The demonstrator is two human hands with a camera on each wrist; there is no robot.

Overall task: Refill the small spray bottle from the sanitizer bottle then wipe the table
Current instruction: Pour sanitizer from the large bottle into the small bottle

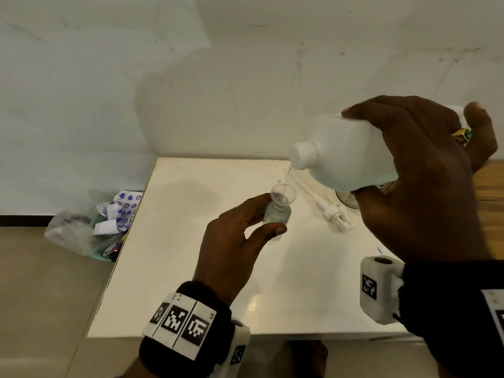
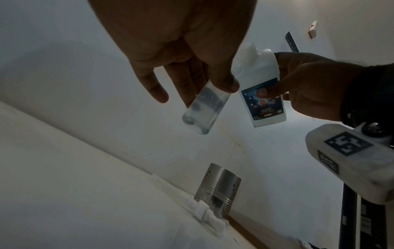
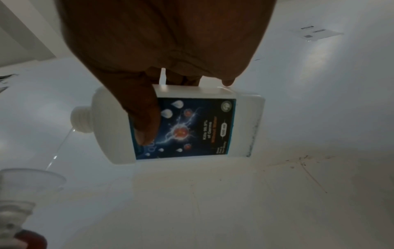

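Note:
My left hand (image 1: 240,241) pinches the small clear spray bottle (image 1: 276,214) between thumb and fingers, held above the white table (image 1: 169,241). A clear funnel (image 1: 283,193) sits in its neck. My right hand (image 1: 420,181) grips the white sanitizer bottle (image 1: 346,151), tipped on its side with its open neck to the left. A thin stream of liquid (image 1: 286,181) runs from that neck into the funnel. In the left wrist view the small bottle (image 2: 202,107) holds some clear liquid, with the sanitizer bottle (image 2: 262,94) beside it. The right wrist view shows the blue label on the sanitizer bottle (image 3: 181,128) and the funnel (image 3: 32,182) at lower left.
A white pump spray head (image 1: 332,214) lies on the table right of the small bottle. A steel perforated canister (image 2: 217,188) stands near the wall. A plastic bag of rubbish (image 1: 92,227) sits on the floor left of the table. Wood surface (image 1: 491,192) borders the table's right side.

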